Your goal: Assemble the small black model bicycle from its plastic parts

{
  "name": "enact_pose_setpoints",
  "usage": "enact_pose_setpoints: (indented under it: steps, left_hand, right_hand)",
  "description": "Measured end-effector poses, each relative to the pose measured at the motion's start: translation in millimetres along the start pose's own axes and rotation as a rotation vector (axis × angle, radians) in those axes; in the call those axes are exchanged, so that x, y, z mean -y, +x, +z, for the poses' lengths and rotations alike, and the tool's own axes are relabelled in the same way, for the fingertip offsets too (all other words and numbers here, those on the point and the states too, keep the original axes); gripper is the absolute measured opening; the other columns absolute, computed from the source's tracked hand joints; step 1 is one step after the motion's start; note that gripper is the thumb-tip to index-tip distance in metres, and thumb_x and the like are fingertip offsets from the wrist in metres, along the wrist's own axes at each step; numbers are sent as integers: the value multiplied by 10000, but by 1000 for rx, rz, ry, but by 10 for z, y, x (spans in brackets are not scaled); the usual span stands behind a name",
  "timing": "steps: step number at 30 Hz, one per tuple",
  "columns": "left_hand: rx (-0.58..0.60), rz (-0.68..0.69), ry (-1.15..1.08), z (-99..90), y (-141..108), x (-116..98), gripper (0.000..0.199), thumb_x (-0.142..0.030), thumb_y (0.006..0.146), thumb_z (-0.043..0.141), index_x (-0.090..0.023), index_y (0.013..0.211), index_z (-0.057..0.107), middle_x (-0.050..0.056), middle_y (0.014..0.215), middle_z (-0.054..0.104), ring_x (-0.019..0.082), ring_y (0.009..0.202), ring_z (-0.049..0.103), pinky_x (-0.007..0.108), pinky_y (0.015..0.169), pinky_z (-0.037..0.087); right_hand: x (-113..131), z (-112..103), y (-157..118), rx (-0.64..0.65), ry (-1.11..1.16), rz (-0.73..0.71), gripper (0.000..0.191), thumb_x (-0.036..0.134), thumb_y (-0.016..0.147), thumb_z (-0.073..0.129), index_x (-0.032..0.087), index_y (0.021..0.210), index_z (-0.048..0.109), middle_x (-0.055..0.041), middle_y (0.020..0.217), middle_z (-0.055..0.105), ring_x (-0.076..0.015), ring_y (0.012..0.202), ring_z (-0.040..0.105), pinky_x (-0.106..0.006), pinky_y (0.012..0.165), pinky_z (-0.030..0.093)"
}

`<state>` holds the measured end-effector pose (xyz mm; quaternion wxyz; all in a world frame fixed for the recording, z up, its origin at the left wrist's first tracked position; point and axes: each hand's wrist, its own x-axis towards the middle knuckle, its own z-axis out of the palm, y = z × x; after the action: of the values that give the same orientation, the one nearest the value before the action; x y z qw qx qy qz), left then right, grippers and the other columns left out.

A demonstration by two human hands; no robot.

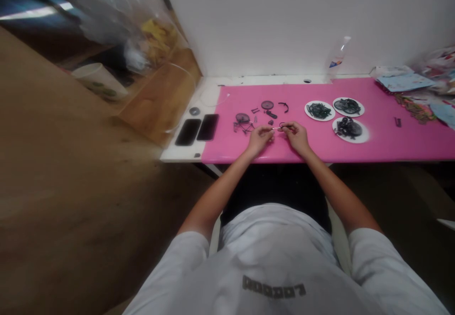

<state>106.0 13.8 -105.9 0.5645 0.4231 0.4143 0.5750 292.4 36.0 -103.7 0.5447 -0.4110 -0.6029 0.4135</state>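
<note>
Over the pink mat, my left hand (261,138) and my right hand (295,135) are close together, fingertips pinched. A thin shiny rod (276,128) spans the gap between them, an end in each hand. By my right fingertips is a small dark curved piece (282,124); whether it is held or lies behind them I cannot tell. Just beyond my left hand lies a miniature bicycle frame (245,125) with a spoked wheel (242,117) at it. Farther back are a second wheel (267,104), a dark oblong part (271,114) and a black curved part (284,106).
Three white plates with dark small parts (333,111) stand right of my hands. Two black phones (207,127) lie at the table's left end. A clear bottle (337,59) stands by the wall. Bagged items (437,76) crowd the far right. The pink mat (391,147) reaches the front edge.
</note>
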Motion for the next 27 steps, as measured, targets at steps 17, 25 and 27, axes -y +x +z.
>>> enact_pose_setpoints:
  steps: [17, 25, 27]
  left_hand:
    - [0, 19, 9, -14, 19, 31, 370, -320, 795, 967, -139, 967, 694, 12, 695, 720, 125, 598, 662, 244, 617, 510]
    - [12, 10, -4, -12, 11, 23, 356, -305, 798, 969, -140, 957, 698, 13, 697, 717, 122, 602, 662, 249, 628, 517]
    - [5, 0, -6, -7, 7, 16, 369, -308, 784, 981, -143, 950, 696, 9, 712, 717, 118, 606, 664, 248, 629, 519]
  right_hand:
    - [-37, 1, 6, -9, -45, 6, 512, 725, 878, 805, 230, 1001, 755, -50, 876, 785, -215, 837, 777, -296, 652, 599]
    - [-9, -4, -7, -10, -74, 17, 564, 799, 878, 774, 242, 957, 740, -43, 840, 777, -197, 770, 736, -313, 671, 617]
    - [12, -5, -11, -8, -81, 16, 580, 817, 874, 766, 242, 943, 738, -44, 834, 778, -194, 750, 725, -315, 667, 619]
